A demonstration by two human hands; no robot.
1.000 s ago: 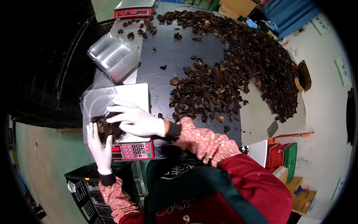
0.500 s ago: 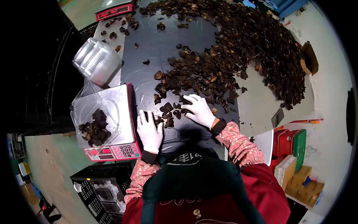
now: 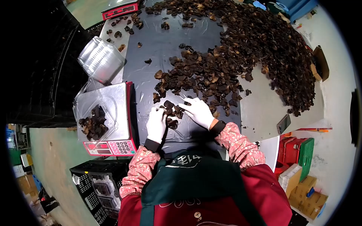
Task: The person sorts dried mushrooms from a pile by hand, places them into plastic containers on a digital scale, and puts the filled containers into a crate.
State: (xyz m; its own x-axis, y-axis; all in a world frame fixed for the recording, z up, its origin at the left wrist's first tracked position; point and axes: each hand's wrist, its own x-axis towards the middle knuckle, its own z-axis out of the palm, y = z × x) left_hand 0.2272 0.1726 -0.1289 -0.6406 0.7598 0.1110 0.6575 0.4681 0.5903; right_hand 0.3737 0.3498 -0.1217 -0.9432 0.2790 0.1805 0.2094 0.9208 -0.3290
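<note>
Dark brown wood ear mushrooms lie in a small cluster between my two white-gloved hands on the grey plastic-covered table. My left hand is at the cluster's left side, its fingers bent in and closed against the edge of a mushroom piece. From the right, my right hand reaches over the cluster with fingers stretched and slightly apart, the tips touching the pieces. Left of my hands, a clear plastic tray holding mushrooms rests on a weighing scale.
Beyond my hands spreads a larger mushroom heap, joining a big pile at the right. Nested clear trays stand behind the scale. A second scale sits far left. A phone lies near the table's right edge.
My left hand has moved up and right, its fingers bending in toward the cluster. My right hand has shifted slightly left, and the pieces between them sit closer together.
</note>
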